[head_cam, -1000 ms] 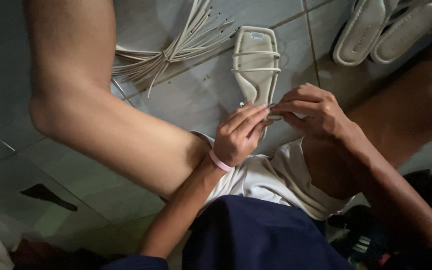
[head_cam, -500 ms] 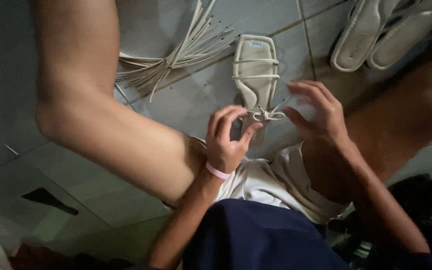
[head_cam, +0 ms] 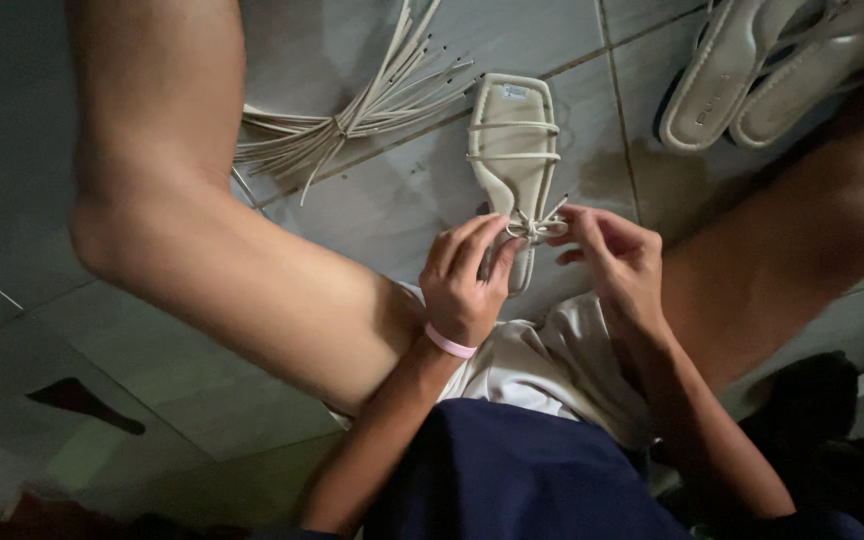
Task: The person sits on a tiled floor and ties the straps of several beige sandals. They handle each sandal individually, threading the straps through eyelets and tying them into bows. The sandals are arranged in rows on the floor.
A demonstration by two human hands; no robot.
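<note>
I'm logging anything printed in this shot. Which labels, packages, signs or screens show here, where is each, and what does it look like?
Insole label: small pale rectangle near the far end of the cream sandal that both hands work on.
Insole marking: small dark mark on the left sandal of the pair at top right.
No packages, signs or screens.

a small pale rectangular label (head_cam: 515,92) sits on the sandal's (head_cam: 512,170) insole, far end.

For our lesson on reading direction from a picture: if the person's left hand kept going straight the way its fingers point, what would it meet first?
The left hand points up-right, fingertips already at the cream sandal and its small knotted straps. That knot comes first; depth is hard to judge.
</note>
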